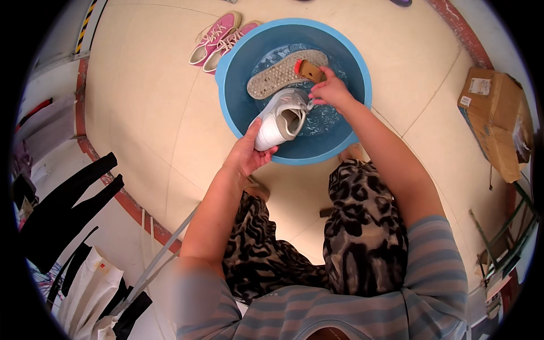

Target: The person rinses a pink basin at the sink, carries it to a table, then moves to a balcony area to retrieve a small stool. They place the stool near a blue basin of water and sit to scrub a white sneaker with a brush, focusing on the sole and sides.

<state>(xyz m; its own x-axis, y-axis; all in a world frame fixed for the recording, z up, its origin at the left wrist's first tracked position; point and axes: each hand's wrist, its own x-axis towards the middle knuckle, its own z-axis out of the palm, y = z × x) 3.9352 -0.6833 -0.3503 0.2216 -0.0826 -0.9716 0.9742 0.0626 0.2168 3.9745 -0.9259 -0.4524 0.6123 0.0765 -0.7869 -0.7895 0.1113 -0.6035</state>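
Note:
My left hand (250, 148) grips the heel of a white sneaker (272, 127) over a blue plastic basin (228, 106). In my right hand (329, 90) is a wooden scrub brush (311, 71) with red bristles, held between thumb and finger; the other fingers reach toward the sneaker's laces or tongue. Whether they touch it I cannot tell. Behind the held sneaker, a second shoe lies sole up (276, 76) in the shallow water (325, 121), its patterned grey-beige sole showing. The brush's bristles are over that sole.
Pink sneakers (214, 36) with pale laces stand on the tiled floor, left of the basin. A cardboard box (488, 114) sits at the right by the wall, with a green metal frame (501, 233) below it. Dark clothes (68, 212) and a white bag (91, 289) hang at the left.

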